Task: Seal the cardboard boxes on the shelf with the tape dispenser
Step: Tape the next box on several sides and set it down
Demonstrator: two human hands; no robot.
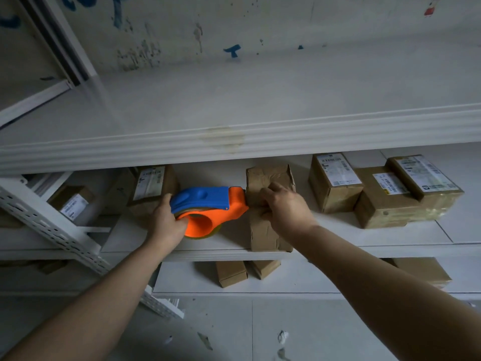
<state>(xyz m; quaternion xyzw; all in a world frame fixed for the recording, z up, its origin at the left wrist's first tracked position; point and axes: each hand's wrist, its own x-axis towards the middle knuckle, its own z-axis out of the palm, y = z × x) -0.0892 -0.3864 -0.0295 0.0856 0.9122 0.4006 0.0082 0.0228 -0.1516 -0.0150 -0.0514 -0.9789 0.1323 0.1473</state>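
While the left hand [166, 222] grips the round back end of the tape dispenser [208, 209], its fingers and thumb wrap tight around the roll part. The tape dispenser is bright orange with a blue cover on top, and a roll of see-through tape sits inside it. It lies long-ways from left to right on the middle shelf [390, 235], and its orange nose points right. The nose touches the left side of a crumpled brown box [265, 230]. This box is wrinkled, and no label shows on it. It lies at the front edge of the shelf, with its long side running from front to back. The right hand [283, 207] holds this box from above, fingers bent over the top and thumb on the left side, just beside the nose. More labelled boxes [335, 183] stand to the right.
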